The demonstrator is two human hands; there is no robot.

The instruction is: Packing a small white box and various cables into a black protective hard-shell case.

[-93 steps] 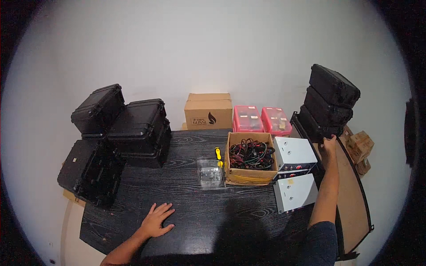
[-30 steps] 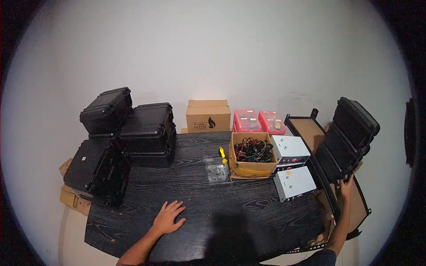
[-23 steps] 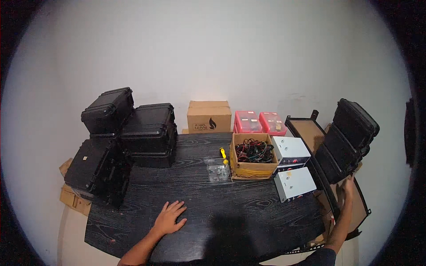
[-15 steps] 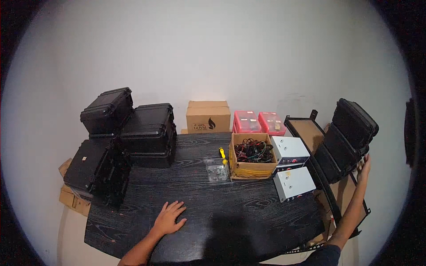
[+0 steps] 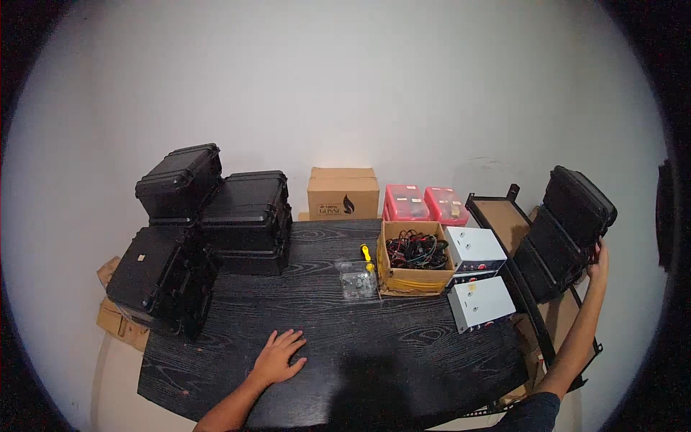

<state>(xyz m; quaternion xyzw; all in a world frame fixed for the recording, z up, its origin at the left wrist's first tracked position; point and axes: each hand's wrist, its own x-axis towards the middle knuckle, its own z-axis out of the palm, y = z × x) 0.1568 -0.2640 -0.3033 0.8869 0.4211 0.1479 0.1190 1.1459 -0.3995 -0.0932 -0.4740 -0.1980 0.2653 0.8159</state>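
My left hand lies flat on the dark wood-grain table, fingers spread and holding nothing. Far out to the right, my right hand reaches a stack of black hard cases on a rack. Its fingers curl at the near right edge of the upper black hard case, partly hidden against the dark plastic. Beneath that one sits another black case, tilted in the view along with it.
Several black cases stand stacked on the left. Toward the back are a closed cardboard box, two pink-red boxes, an open carton of tangled cables, white box-shaped units, a yellow tool and clear packs. A metal-framed rack flanks the table.
My right hand has shifted slightly up and right along the case edge, its fingers curling in more. The whole view has moved a little; my left hand stays on the table.
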